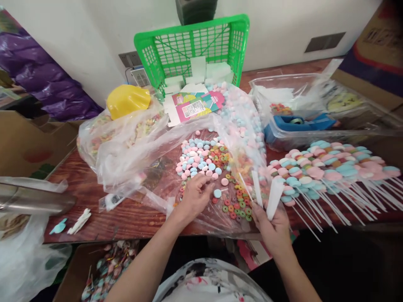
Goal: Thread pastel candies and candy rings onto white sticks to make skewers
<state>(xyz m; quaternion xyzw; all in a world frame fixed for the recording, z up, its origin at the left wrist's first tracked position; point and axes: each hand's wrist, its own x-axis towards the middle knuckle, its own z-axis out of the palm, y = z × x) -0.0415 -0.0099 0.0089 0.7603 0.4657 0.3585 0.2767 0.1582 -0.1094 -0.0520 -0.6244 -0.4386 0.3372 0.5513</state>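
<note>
My left hand (pixel 197 193) rests at the near edge of a pile of pink, blue and white round candies (pixel 198 157), its fingers bent and close together; whether a candy is between them is hidden. Closed around several white sticks (pixel 256 186) and a wider white strip (pixel 275 197) is my right hand (pixel 272 226), right of the colourful ring-shaped pieces (pixel 237 205). A blue candy (pixel 217 193) lies alone between the hands. Under the pieces spreads a clear plastic bag (pixel 147 147). Many candy skewers on white sticks (pixel 333 167) are stacked at the right.
Behind stand a green basket (pixel 192 42) with white cards and a clear tub (pixel 283 134) holding a blue dispenser (pixel 302 122). A yellow scoop (pixel 127 101) lies on a bag at left. White clips (pixel 79 221) sit near the front left edge. A box of wrapped candies (pixel 108 268) is below.
</note>
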